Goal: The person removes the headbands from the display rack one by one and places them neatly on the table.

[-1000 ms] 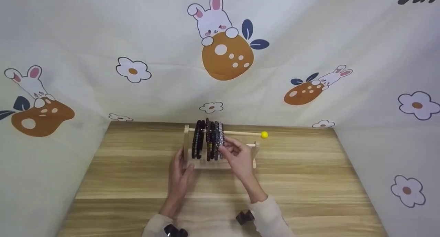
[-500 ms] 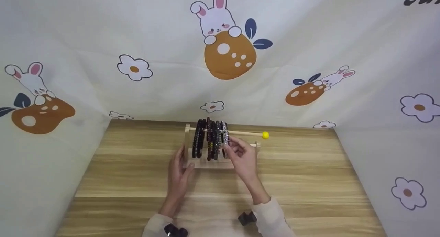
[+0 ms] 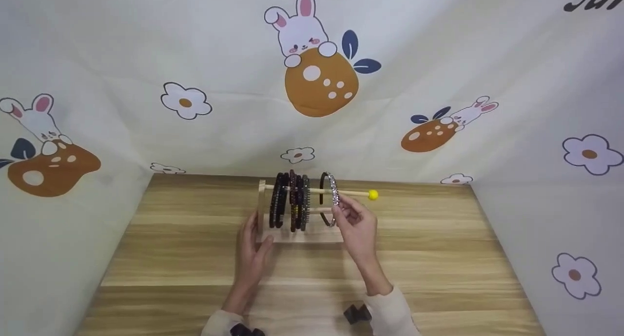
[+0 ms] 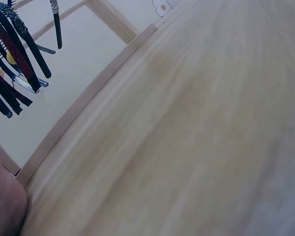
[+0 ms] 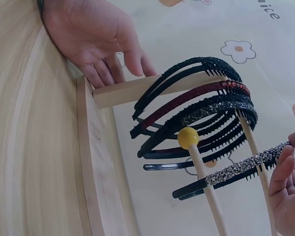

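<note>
Silver headband, one, pinched near the right end of the wooden rack

Landmark: the rack, standing on the tabletop.

Item: silver headband, glittered. Place: towards the rack's right end, apart from the row of dark headbands nearer its left upright. On my head view the rack's upper rod passes through its arc.

Right hand: fingers pinching the silver headband by its glittered band.

Left hand: at the rack's left upright, fingers extended and resting against the wood, not curled round it as far as I can see.

Handling notes, my judgement: I would slide the band square to the upper rod, so it does not bind. The yellow ball at the rod's outer end is wider and could catch it. The rack's lower rod is close too; I want both tips clear. A light pinch avoids straining the arc. Left hand steady, since a sideways pull may skew the rack.
</note>
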{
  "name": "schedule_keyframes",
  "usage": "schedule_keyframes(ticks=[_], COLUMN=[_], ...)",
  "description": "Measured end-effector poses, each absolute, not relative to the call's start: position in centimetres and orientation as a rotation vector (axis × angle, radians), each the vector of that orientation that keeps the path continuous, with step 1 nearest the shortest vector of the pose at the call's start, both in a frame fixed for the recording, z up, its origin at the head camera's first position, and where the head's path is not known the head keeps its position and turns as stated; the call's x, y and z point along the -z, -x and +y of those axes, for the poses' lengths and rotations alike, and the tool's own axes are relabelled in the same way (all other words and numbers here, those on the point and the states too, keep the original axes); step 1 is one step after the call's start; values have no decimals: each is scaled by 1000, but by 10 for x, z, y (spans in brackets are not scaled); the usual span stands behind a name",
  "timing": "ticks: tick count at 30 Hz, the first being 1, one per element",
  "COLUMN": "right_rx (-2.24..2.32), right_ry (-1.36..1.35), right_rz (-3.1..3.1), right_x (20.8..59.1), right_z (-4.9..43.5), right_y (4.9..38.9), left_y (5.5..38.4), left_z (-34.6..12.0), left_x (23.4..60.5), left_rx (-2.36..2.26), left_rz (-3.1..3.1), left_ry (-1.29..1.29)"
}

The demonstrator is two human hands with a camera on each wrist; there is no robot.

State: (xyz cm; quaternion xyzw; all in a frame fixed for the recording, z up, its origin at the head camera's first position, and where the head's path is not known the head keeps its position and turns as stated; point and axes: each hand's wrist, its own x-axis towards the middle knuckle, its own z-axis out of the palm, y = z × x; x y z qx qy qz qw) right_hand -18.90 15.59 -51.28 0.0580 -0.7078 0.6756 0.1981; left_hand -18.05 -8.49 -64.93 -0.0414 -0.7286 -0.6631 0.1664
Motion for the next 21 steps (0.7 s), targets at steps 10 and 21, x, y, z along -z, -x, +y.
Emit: schedule_keyframes(ticks=[10, 21], right_rx=[-1868, -1863], right_ry=[-135, -89], right_rz=[-1894, -1842], right_x=[510, 508], right_z=[174, 186], right_y=[185, 186], left_y=[181, 181], left_z=[-84, -83], left_x=[650, 648], left_rx=[1906, 1932], left_rz=[-2065, -2008], left_ry=[116, 152])
